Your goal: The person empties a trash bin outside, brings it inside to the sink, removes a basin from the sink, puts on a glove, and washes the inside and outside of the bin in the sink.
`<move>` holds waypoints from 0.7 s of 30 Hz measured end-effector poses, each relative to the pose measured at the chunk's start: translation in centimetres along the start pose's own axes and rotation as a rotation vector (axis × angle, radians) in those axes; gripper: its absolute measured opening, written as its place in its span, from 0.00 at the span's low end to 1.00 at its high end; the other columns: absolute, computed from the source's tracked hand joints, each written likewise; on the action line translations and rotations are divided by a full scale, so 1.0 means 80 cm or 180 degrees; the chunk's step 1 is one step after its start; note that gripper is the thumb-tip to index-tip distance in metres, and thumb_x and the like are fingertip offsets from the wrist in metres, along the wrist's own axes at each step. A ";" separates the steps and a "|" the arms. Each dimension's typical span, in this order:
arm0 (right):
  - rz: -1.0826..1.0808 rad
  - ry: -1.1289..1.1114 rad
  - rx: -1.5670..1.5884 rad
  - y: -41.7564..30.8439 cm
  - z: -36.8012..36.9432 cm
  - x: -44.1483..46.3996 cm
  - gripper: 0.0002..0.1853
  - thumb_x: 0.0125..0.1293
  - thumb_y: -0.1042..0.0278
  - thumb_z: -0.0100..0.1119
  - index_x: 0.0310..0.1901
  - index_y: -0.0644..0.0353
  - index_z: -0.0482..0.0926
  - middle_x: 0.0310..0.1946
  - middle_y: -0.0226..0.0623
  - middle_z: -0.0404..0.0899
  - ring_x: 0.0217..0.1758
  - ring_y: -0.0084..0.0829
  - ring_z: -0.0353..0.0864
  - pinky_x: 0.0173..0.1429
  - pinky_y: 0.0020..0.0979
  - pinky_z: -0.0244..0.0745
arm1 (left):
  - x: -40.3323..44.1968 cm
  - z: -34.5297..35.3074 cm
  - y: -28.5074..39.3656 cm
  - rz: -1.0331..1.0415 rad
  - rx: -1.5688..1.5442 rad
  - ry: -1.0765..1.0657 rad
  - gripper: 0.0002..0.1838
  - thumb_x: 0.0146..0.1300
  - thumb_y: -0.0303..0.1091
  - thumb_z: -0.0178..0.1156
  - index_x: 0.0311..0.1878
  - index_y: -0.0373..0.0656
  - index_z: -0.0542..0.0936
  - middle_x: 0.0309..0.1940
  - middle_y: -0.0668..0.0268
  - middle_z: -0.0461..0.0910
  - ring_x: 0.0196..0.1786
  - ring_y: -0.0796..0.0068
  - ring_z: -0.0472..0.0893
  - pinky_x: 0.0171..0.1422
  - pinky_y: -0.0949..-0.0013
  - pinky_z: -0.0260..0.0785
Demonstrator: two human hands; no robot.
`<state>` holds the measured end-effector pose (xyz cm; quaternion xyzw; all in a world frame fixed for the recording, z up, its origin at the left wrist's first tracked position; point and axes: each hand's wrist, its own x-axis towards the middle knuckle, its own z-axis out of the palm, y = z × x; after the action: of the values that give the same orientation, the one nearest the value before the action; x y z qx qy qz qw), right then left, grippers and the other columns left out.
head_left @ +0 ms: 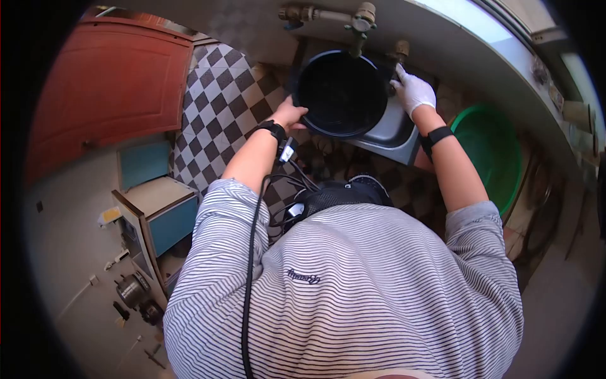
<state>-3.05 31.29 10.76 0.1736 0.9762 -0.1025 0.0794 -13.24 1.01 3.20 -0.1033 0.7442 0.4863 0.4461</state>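
My left hand (pixel 291 115) is bare and grips the left rim of a round black basin (pixel 343 95), thumb at the edge. The basin rests over a metal sink (pixel 392 129), below a wall tap (pixel 362 28) whose spout points toward it. In a white glove, my right hand (pixel 416 93) is at a second brass tap (pixel 402 49) right of the basin. Its index finger lies along this tap and its thumb points toward the basin; the other fingers are mostly hidden. Dark liquid or only shadow may be inside the basin; I cannot tell which.
A large green tub (pixel 489 158) stands at the right, beside my right forearm. Checkered floor (pixel 218 104) stretches to the left, near a red cabinet door (pixel 113 95) and a small blue-fronted cabinet (pixel 172 228). A black cable (pixel 251 265) hangs down along my shirt.
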 end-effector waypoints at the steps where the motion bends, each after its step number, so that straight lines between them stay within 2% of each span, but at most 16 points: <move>1: 0.0008 0.0048 0.0007 -0.001 0.000 -0.002 0.27 0.63 0.50 0.51 0.63 0.49 0.65 0.39 0.46 0.80 0.42 0.47 0.80 0.47 0.43 0.73 | 0.004 0.002 -0.003 0.0044 -0.0130 -0.0025 0.29 0.62 0.26 0.53 0.65 0.53 0.56 0.53 0.63 0.72 0.45 0.68 0.80 0.37 0.64 0.80; 3: 0.0062 0.0175 0.0032 -0.006 0.000 -0.001 0.30 0.63 0.49 0.51 0.64 0.51 0.61 0.38 0.48 0.80 0.41 0.49 0.79 0.45 0.45 0.73 | 0.005 0.001 -0.001 0.0105 -0.0218 -0.0012 0.30 0.61 0.25 0.53 0.65 0.54 0.56 0.54 0.63 0.72 0.46 0.64 0.80 0.41 0.59 0.79; 4: 0.0117 0.0231 0.0055 -0.010 -0.002 -0.004 0.31 0.63 0.49 0.52 0.65 0.52 0.60 0.37 0.49 0.80 0.40 0.51 0.79 0.44 0.46 0.73 | 0.015 -0.006 -0.005 0.0161 -0.0154 -0.0060 0.36 0.58 0.27 0.59 0.67 0.48 0.53 0.54 0.55 0.71 0.43 0.62 0.81 0.38 0.60 0.80; 5: 0.0168 0.0353 0.0135 -0.021 -0.008 -0.010 0.32 0.62 0.50 0.54 0.65 0.52 0.59 0.37 0.49 0.80 0.40 0.51 0.79 0.43 0.46 0.73 | 0.011 -0.016 -0.004 0.0178 0.0109 -0.0027 0.37 0.55 0.30 0.62 0.66 0.45 0.54 0.50 0.53 0.73 0.36 0.64 0.82 0.33 0.62 0.80; 6: -0.0047 0.0749 0.0303 -0.027 0.000 -0.013 0.33 0.61 0.52 0.56 0.66 0.52 0.59 0.38 0.49 0.79 0.39 0.50 0.79 0.43 0.45 0.73 | -0.002 -0.023 -0.005 0.0256 0.0057 0.0210 0.40 0.53 0.31 0.64 0.67 0.44 0.53 0.46 0.53 0.75 0.33 0.66 0.81 0.32 0.64 0.79; 7: -0.0267 0.0981 0.0592 -0.037 0.009 -0.015 0.34 0.60 0.54 0.58 0.66 0.52 0.58 0.37 0.49 0.79 0.39 0.48 0.79 0.43 0.44 0.73 | -0.013 -0.043 -0.011 0.0371 0.0124 0.0163 0.43 0.53 0.32 0.64 0.69 0.45 0.50 0.43 0.54 0.76 0.32 0.68 0.81 0.30 0.66 0.78; 8: -0.0297 0.0867 0.0612 -0.073 -0.007 -0.026 0.35 0.60 0.59 0.59 0.67 0.51 0.57 0.33 0.49 0.79 0.36 0.46 0.79 0.41 0.39 0.74 | -0.031 -0.072 -0.015 0.0561 0.0280 0.0156 0.46 0.52 0.33 0.65 0.70 0.45 0.48 0.41 0.55 0.76 0.31 0.70 0.80 0.29 0.66 0.77; 10: -0.0424 0.0298 0.1193 -0.120 -0.014 -0.027 0.33 0.63 0.69 0.56 0.69 0.55 0.55 0.45 0.46 0.79 0.39 0.35 0.79 0.43 0.31 0.74 | -0.063 -0.122 -0.042 0.0783 0.0031 0.0185 0.44 0.52 0.34 0.65 0.70 0.46 0.52 0.43 0.55 0.75 0.31 0.71 0.80 0.30 0.66 0.77; 12: -0.0811 0.0111 0.3726 -0.165 0.046 0.004 0.32 0.65 0.78 0.51 0.69 0.59 0.53 0.60 0.39 0.70 0.44 0.23 0.74 0.49 0.24 0.71 | -0.124 -0.193 -0.082 0.0773 -0.0192 0.0411 0.42 0.54 0.34 0.63 0.70 0.46 0.53 0.45 0.56 0.75 0.31 0.73 0.79 0.32 0.68 0.76; 14: -0.0721 -0.0191 0.3945 -0.230 0.051 0.007 0.29 0.66 0.82 0.47 0.68 0.63 0.54 0.68 0.33 0.58 0.50 0.19 0.69 0.53 0.22 0.69 | -0.191 -0.267 -0.154 0.0908 -0.0402 0.0855 0.38 0.56 0.34 0.62 0.69 0.45 0.56 0.44 0.57 0.76 0.32 0.73 0.80 0.32 0.69 0.76; 16: -0.1112 -0.0228 0.3625 -0.295 0.061 0.012 0.28 0.65 0.80 0.49 0.67 0.62 0.57 0.66 0.34 0.61 0.50 0.19 0.70 0.54 0.21 0.67 | -0.253 -0.342 -0.252 0.0731 -0.0632 0.1257 0.35 0.57 0.37 0.62 0.67 0.44 0.60 0.43 0.58 0.77 0.33 0.73 0.80 0.34 0.69 0.76; 17: -0.0933 -0.0337 0.3851 -0.324 0.058 0.007 0.27 0.65 0.79 0.50 0.66 0.62 0.60 0.62 0.35 0.66 0.50 0.19 0.71 0.55 0.21 0.67 | -0.297 -0.358 -0.301 0.0668 -0.0886 0.1575 0.34 0.57 0.37 0.62 0.66 0.44 0.61 0.42 0.59 0.77 0.34 0.73 0.80 0.35 0.69 0.76; 18: -0.0992 -0.0238 0.3857 -0.352 0.083 0.024 0.24 0.66 0.73 0.53 0.64 0.62 0.64 0.53 0.32 0.73 0.46 0.20 0.74 0.50 0.22 0.69 | -0.332 -0.380 -0.357 0.0586 -0.1147 0.1875 0.32 0.57 0.38 0.62 0.65 0.44 0.63 0.40 0.60 0.78 0.34 0.73 0.80 0.35 0.70 0.76; 20: -0.0602 -0.0625 0.3776 -0.432 0.079 0.009 0.21 0.66 0.66 0.55 0.59 0.62 0.70 0.45 0.30 0.76 0.43 0.22 0.77 0.43 0.21 0.68 | -0.398 -0.403 -0.476 0.0274 -0.1596 0.2476 0.31 0.56 0.40 0.62 0.62 0.42 0.66 0.36 0.60 0.79 0.34 0.72 0.81 0.34 0.69 0.76; 21: -0.0506 -0.0707 0.3829 -0.478 0.074 -0.007 0.19 0.66 0.60 0.56 0.53 0.62 0.74 0.40 0.29 0.78 0.40 0.23 0.79 0.39 0.20 0.67 | -0.414 -0.410 -0.546 0.0029 -0.1714 0.2632 0.31 0.56 0.40 0.62 0.62 0.43 0.66 0.38 0.59 0.79 0.34 0.71 0.81 0.33 0.69 0.75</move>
<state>-15.44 -5.40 11.76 0.1029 0.7433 -0.6582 0.0610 13.20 -57.14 5.16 -0.3961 0.7072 0.5815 0.0688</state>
